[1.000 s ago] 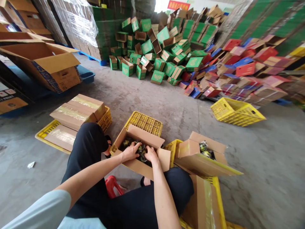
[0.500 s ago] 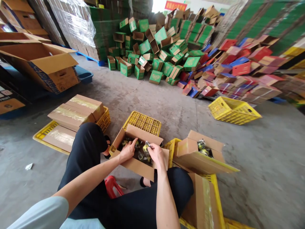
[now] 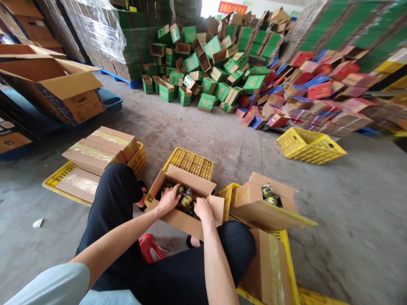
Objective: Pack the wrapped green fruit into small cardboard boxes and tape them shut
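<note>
An open cardboard box (image 3: 178, 218) between my knees holds several yellow-green round fruits (image 3: 186, 201) in thin plastic wrapping. My left hand (image 3: 169, 201) reaches in over the left side, fingers spread and resting on the wrapped fruits. At the right end of the box, my right hand (image 3: 204, 208) is closed, its fingers curled down among the fruits. Its fingertips are hidden, so what they grip cannot be made out. Under the box, a yellow plastic crate (image 3: 190, 163) shows beyond the far flap.
To the right, another open box (image 3: 267, 212) with wrapped fruits stands on a yellow crate (image 3: 288, 267). Taped boxes (image 3: 101, 146) sit on a crate at left. A red stool (image 3: 149, 249) is below me. Heaped green cartons (image 3: 206, 101) and a yellow crate (image 3: 310, 146) lie ahead.
My right hand has moved down into the box from above it, where it pinched a wrapped fruit by its plastic. My left hand has shifted slightly, its pointing finger now lowered onto the fruits.
</note>
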Motion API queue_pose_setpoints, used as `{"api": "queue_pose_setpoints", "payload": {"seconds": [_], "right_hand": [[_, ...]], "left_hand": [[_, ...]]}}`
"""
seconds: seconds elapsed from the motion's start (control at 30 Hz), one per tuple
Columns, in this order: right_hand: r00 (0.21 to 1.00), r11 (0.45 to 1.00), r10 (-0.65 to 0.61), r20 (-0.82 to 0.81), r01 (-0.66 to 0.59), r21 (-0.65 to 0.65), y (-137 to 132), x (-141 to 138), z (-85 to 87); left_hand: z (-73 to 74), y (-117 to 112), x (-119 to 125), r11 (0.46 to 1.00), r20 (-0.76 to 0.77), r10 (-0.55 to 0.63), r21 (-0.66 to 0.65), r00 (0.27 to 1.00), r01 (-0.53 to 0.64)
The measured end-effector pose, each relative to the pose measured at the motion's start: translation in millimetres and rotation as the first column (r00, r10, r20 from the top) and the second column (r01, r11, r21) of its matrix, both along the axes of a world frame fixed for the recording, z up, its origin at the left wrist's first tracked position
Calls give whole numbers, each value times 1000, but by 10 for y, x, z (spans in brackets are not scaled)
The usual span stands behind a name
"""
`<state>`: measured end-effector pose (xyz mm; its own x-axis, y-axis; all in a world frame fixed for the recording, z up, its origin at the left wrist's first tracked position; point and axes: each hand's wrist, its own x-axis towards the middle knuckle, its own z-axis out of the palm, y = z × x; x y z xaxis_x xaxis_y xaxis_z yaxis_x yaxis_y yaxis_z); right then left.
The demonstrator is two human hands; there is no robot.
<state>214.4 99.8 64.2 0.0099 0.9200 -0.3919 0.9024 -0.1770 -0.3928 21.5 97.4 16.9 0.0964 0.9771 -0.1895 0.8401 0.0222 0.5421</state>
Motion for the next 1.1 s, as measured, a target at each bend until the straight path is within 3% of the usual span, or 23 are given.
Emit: {"api": "queue_pose_setpoints", "payload": {"seconds": [0.13, 0.23, 0.4, 0.53, 0.83, 0.97, 1.1], "right_hand": [[989, 994, 36, 144, -20, -110, -23, -140, -110], [980, 994, 58, 190, -39, -102, -10, -169, -110], [978, 995, 99, 182, -101, 2, -43, -143, -39], [985, 987, 91, 144, -108, 115, -102, -25, 51], [997, 917, -76, 1, 70, 392, -70, 385, 238], [990, 893, -122, -65, 138, 429, -26, 445, 232], [989, 898, -124, -80, 146, 415, -28, 440, 236]], "left_hand": [[67, -35, 17, 1000, 28, -19, -1, 999, 19], [118, -61, 34, 998, 54, -53, -10, 997, 54], [146, -85, 47, 995, 13, -93, -35, 996, 94], [106, -76, 11, 998, 126, -67, 10, 990, 66], [61, -61, -53, 999, 208, -43, -10, 977, 46], [32, -52, -59, 996, 221, -84, 17, 972, 83], [4, -39, -57, 1000, 262, 19, 8, 965, -22]]}}
